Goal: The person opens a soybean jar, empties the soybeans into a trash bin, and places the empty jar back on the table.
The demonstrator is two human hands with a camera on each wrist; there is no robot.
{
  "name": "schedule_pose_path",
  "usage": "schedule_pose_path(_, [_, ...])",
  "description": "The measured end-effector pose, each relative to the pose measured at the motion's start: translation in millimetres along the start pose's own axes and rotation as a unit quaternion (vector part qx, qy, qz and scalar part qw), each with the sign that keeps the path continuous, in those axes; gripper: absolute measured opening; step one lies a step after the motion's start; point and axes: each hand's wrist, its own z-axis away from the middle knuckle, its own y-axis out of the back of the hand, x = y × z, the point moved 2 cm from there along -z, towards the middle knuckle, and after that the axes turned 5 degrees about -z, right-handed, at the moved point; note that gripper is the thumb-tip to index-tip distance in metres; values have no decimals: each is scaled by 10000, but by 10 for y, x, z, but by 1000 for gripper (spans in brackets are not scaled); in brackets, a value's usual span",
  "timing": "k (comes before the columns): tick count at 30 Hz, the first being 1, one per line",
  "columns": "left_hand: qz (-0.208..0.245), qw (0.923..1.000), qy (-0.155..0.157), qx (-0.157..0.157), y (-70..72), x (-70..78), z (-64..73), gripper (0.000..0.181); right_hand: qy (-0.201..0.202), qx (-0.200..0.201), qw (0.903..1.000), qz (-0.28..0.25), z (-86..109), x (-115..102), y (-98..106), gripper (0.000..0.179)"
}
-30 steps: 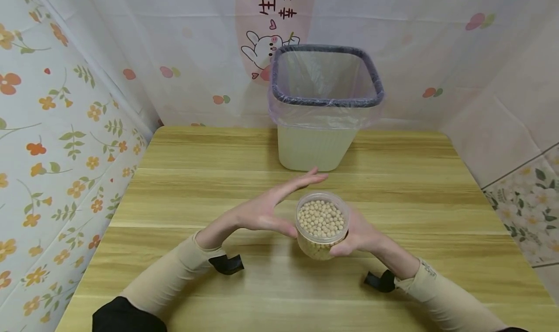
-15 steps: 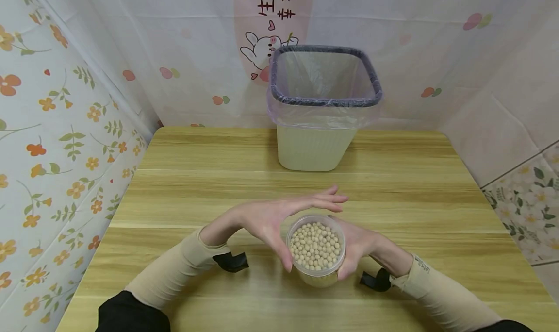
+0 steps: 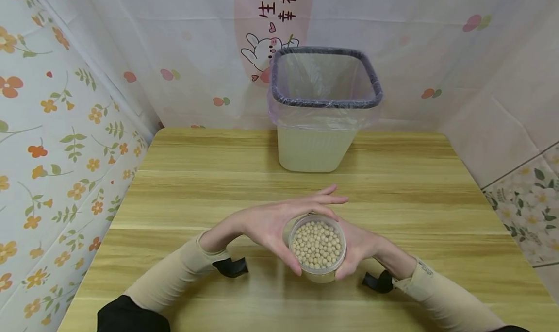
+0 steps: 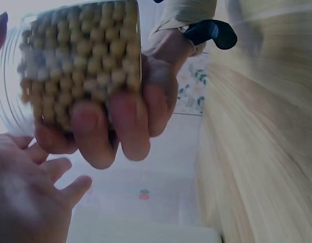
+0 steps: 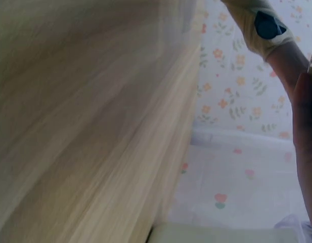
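Observation:
A clear round jar [image 3: 317, 244], filled with small round beige beans, stands upright in my hands above the wooden tabletop. My right hand [image 3: 359, 244] holds its body from the right; the left wrist view shows several curled fingers [image 4: 128, 121] of that hand wrapped across the jar [image 4: 80, 50]. Around the jar's top edge, my left hand [image 3: 277, 225] grips with thumb and forefinger, while its other fingers stretch out past the far side. Only a sliver of the jar shows at the right edge of the right wrist view, beside my left hand [image 5: 302, 111].
Behind the hands, a pale bin [image 3: 316, 147] with a dark rim and a clear bag liner stands at the back of the wooden table [image 3: 209, 176]. Flower-patterned cloth [image 3: 74, 142] hangs on the left, and a white printed curtain [image 3: 183, 45] covers the back.
The jar has come nearer to my body and lower in the head view. My left thumb and forefinger have closed in on its top edge; the right hand still holds it.

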Motion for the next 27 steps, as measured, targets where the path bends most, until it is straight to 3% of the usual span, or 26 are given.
schedule_pose_path(7, [-599,9940,482,781,-24,-46,49,92,-203,963,9939,501,20,-1,29,92])
schedule_pose_path(13, [-1075,9809,816,1401,-47,-71,74,91,-221,1692,9808,948,-8,-17,19,96])
schedule_pose_path(17, [-1404,9670,1107,1816,-59,-110,91,93,-292,2348,9620,1367,-51,-34,-1,103])
schedule_pose_path(23, [-1662,9425,1643,2390,-86,-139,114,94,-293,3329,9208,2009,-93,-2,-42,103])
schedule_pose_path(27, [-1821,9278,1783,2725,-105,-143,105,92,-356,3801,8967,2238,-120,-4,-76,102])
